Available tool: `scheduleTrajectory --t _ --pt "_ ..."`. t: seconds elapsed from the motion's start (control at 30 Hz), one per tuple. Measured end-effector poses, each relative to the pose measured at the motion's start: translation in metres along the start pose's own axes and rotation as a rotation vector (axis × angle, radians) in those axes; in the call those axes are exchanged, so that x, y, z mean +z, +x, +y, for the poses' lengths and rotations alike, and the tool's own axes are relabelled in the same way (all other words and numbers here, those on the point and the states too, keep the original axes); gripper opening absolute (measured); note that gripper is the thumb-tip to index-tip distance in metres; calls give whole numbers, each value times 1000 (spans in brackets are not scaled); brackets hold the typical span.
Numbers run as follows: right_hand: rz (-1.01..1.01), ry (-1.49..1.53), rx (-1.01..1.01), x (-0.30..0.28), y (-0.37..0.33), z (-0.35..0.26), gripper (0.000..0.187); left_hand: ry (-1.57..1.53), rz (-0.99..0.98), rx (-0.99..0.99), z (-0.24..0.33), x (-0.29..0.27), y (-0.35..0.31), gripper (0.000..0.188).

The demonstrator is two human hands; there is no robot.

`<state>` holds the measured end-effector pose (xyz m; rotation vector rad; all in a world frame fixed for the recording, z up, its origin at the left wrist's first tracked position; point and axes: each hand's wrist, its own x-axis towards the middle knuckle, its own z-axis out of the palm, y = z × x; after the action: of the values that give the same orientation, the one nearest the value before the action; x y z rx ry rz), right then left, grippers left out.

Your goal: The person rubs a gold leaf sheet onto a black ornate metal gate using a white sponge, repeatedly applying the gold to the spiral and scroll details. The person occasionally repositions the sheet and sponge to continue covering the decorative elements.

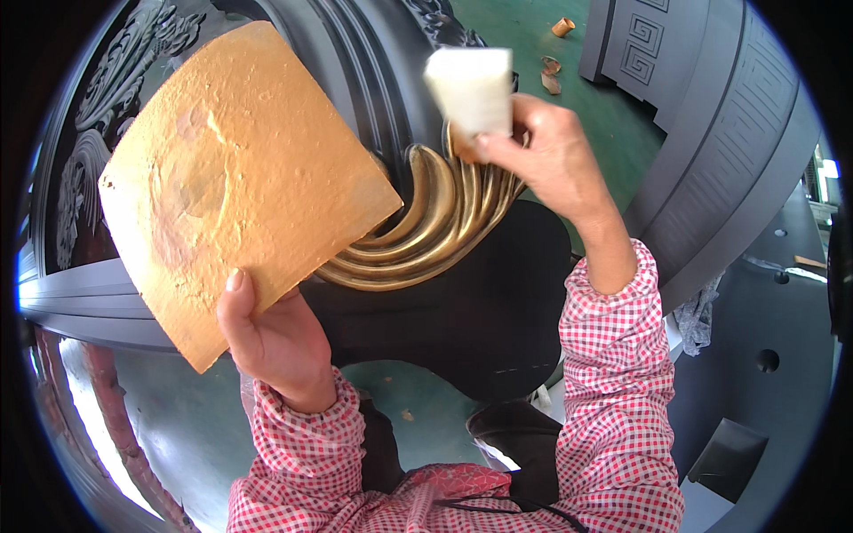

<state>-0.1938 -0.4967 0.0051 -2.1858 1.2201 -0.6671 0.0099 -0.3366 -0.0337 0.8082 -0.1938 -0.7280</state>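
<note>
My left hand (286, 345) grips a flat, square board (258, 191) by its near edge, thumb on top. Uneven gold paint coats the board, with duller, wrinkled patches toward its left. Pinched in my right hand (558, 160) is a small white pad (471, 89), smeared by motion, so its exact kind is unclear; an orange-brown tint shows at its lower end. The pad is raised above a carved, gold-coloured scroll ornament (426, 253) of curved ridges. Part of the ornament lies hidden behind the board. I cannot tell whether the pad touches it.
Black carved, moulded woodwork (355, 80) surrounds the ornament at the far side. A grey panel with a key pattern (711, 151) curves along the right. On the green floor (533, 27) lie a small orange-brown cylinder (562, 27) and some scraps (551, 80). A dark board with round holes (755, 320) sits at right.
</note>
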Motion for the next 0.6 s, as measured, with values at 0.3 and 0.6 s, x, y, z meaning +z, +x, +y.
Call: scheduleTrajectory --t 0.3,0.6 --pt "266 -109 -50 20 11 6 20 11 -44 -12 1 -1 -1 48" --pt "142 -249 -184 24 8 2 18 13 -39 0 1 1 -2 47"
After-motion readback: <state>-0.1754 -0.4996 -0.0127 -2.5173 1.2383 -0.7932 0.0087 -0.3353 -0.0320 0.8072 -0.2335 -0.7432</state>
